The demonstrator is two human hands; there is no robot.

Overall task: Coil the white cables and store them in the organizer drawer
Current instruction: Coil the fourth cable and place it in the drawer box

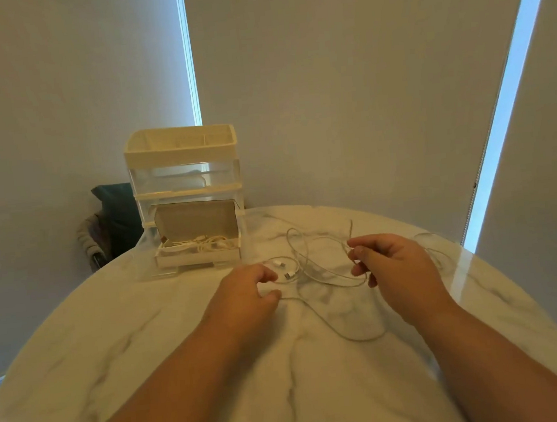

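Note:
A thin white cable (313, 268) lies in loose loops on the round marble table (145, 329), its two plugs close together near my left hand. My left hand (254, 293) pinches the cable near the plugs. My right hand (391, 264) holds another stretch of the same cable between its fingertips, lifted a little off the table. Behind them stands a clear and cream organizer (186, 185). Its bottom drawer (198, 256) is pulled out and holds an open cardboard box with a coiled white cable (205, 243) inside.
A chair back with dark cloth (111, 223) shows behind the table at the left. Roller blinds cover the windows behind. The table edge curves round on both sides, and another faint cable loop (433, 247) lies at the far right.

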